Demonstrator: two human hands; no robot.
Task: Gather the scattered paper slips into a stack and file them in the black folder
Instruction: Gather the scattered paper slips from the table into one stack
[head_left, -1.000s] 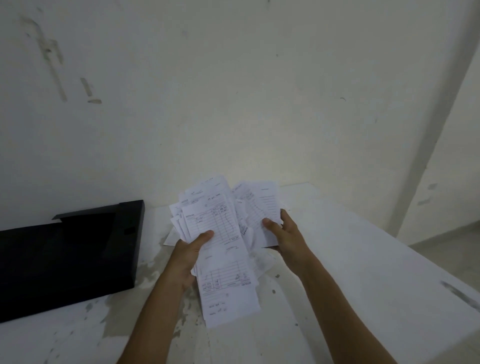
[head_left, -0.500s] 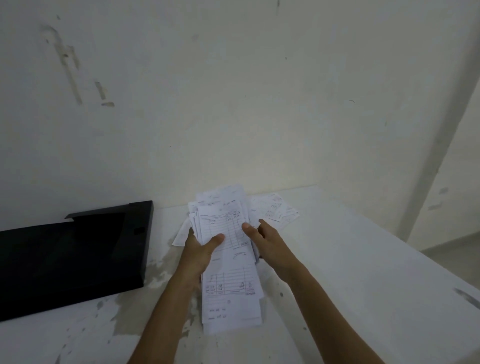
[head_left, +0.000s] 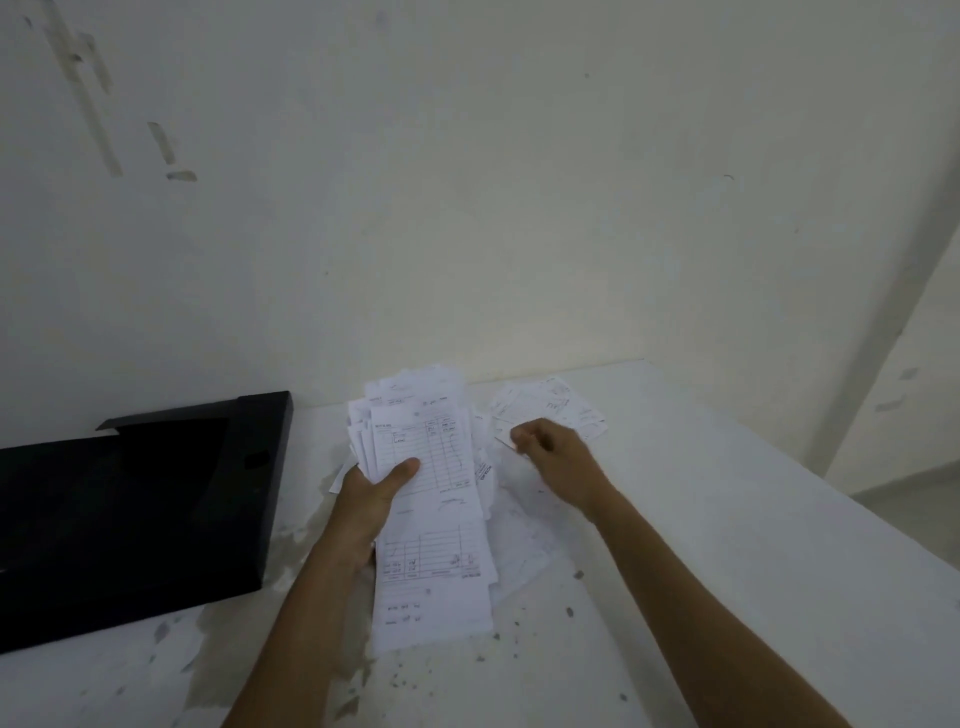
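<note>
White table (head_left: 727, 545), scuffed & paint-flecked, sits vs. a pale wall (head_left: 467, 182); black folder (head_left: 130, 509) lies open on its left side, just beside the L arm. L hand (head_left: 371, 493) grips the stack of paper slips (head_left: 431, 499) at centre, thumb on top, fingers under, stack's long lower end trailing toward the camera. R hand (head_left: 550, 452), fingers curled, pinches the near edge of a few loose slips (head_left: 550, 410) lying on the table near the back wall, right of the stack.
</note>
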